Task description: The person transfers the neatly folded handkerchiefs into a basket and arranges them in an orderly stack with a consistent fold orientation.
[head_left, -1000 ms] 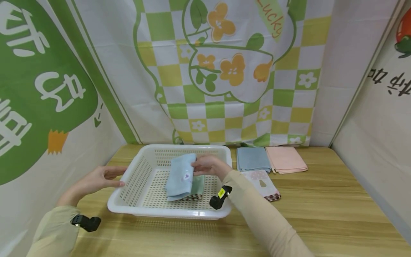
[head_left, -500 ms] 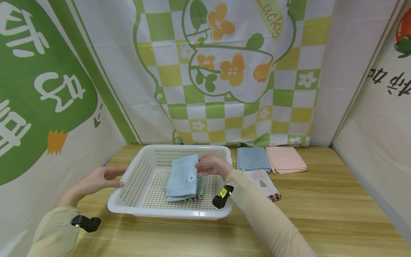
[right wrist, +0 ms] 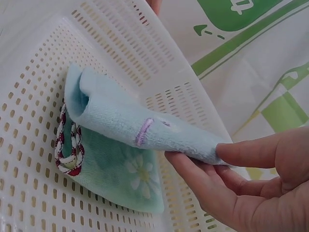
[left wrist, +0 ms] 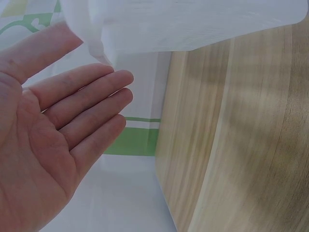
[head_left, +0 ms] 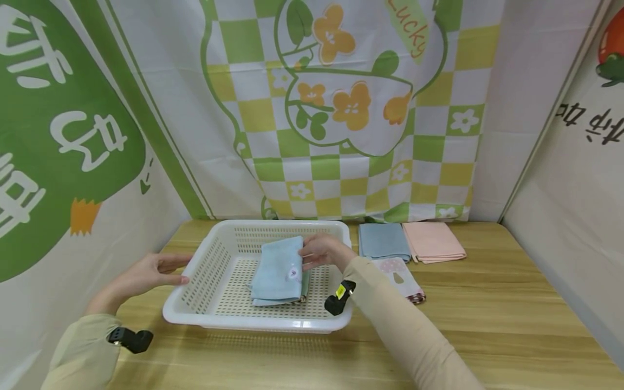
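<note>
My right hand (head_left: pixel 325 252) pinches the right edge of a folded light blue towel (head_left: pixel 278 271) inside the white plastic basket (head_left: pixel 253 324). In the right wrist view, thumb and fingers hold that folded edge, which carries a purple embroidered mark. Beneath it lies a green cloth (right wrist: pixel 120 179) with a pale flower and a red-and-white braided cord (right wrist: pixel 72 164) beside it, mostly hidden from the head view. My left hand (head_left: pixel 151 273) is at the basket's left rim, fingertips against its outer side. The left wrist view shows those fingers straight, palm bare.
Right of the basket, a folded grey-blue cloth (head_left: pixel 384 241) and a folded pink cloth (head_left: pixel 435 242) lie side by side at the back of the wooden table (head_left: pixel 487 319). Before them is a white printed cloth (head_left: pixel 397 276), partly behind the right forearm. A patterned curtain (head_left: pixel 341 179) hangs behind.
My right hand has shifted slightly right, drawing the light blue towel's edge along and laying it flatter over the green cloth. My left hand has stayed at the rim.
</note>
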Action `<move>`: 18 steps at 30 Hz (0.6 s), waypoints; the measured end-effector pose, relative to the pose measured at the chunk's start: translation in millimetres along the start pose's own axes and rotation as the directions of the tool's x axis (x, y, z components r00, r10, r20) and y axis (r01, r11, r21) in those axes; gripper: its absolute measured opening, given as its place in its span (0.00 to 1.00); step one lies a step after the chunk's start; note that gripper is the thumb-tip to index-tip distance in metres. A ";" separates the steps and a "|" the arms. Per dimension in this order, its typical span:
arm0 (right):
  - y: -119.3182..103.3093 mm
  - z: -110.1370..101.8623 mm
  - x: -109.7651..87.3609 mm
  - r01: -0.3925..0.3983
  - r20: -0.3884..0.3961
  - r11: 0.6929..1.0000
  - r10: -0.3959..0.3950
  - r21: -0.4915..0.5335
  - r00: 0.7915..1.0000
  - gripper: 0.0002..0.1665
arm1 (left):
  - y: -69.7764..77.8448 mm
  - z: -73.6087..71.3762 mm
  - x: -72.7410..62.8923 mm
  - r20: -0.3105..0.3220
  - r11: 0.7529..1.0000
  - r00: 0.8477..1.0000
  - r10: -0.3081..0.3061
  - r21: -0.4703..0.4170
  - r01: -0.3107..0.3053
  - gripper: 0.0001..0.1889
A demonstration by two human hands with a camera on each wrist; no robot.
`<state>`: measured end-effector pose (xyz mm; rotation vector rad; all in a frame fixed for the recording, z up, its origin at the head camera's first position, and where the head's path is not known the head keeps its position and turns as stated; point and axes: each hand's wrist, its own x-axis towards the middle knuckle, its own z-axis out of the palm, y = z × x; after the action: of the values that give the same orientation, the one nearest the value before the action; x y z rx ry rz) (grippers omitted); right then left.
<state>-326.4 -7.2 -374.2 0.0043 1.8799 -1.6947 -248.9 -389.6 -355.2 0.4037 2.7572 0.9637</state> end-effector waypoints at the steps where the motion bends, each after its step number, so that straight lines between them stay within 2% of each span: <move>1: -0.2 -0.3 0.1 -0.006 -0.001 1.000 0.006 0.000 1.000 0.20 | -0.2 0.0 0.3 -0.001 1.000 1.000 0.000 0.003 0.000 0.37; 10: -2.8 -3.5 -0.3 -0.024 0.012 1.000 0.024 0.000 1.000 0.22 | -2.2 -0.6 0.2 -0.012 1.000 1.000 0.022 0.003 -0.022 0.36; 18: -1.7 -5.1 0.4 -0.023 -0.022 1.000 0.023 0.019 0.999 0.29 | -2.1 0.1 -0.5 -0.008 1.000 1.000 0.028 -0.002 -0.028 0.35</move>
<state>-329.5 -3.1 -372.8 0.0522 1.8733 -1.7032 -248.8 -391.2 -356.6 0.4397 2.7641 0.9767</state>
